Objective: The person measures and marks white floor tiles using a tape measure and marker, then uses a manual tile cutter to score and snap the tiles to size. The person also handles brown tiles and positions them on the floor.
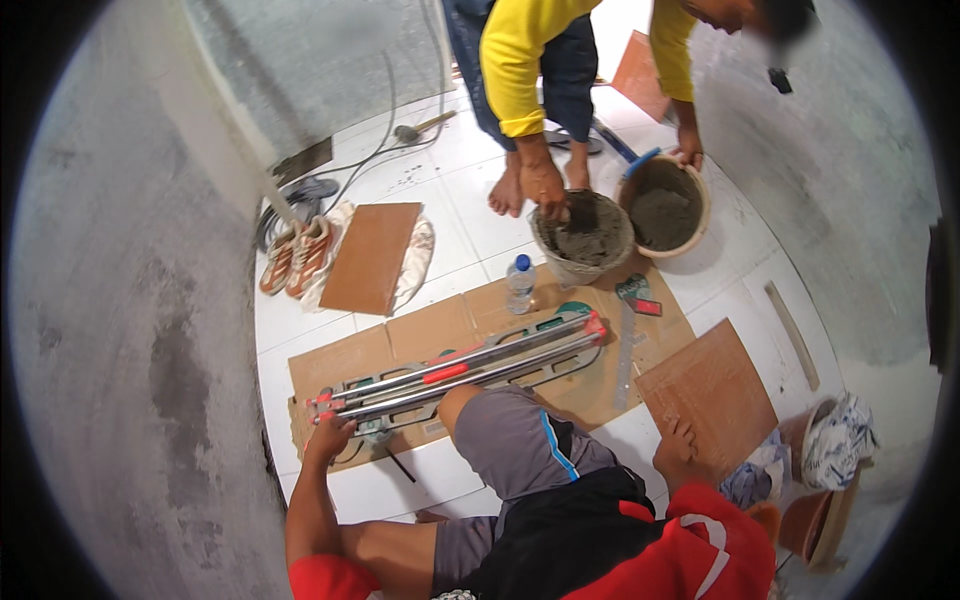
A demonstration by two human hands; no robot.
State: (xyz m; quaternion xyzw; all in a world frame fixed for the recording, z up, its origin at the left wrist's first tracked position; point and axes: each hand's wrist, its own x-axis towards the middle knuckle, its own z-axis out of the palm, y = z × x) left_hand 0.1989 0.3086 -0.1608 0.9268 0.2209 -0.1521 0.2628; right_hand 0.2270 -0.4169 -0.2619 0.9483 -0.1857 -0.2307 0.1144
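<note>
My left hand is closed on the red left end of a manual tile cutter, which has two long metal rails. The cutter lies slantwise on a flattened cardboard sheet in front of my legs. On the right, my right hand grips the near-left edge of a square brown tile, its fingers over the top face and its thumb hidden. Between cutter and tile lie a clear ruler and a small red object. A water bottle with a blue cap stands behind the cutter.
A co-worker in a yellow shirt bends over two buckets of wet mortar. Another brown tile lies by shoes at left. A mallet, cables and a wooden strip lie on white floor tiles.
</note>
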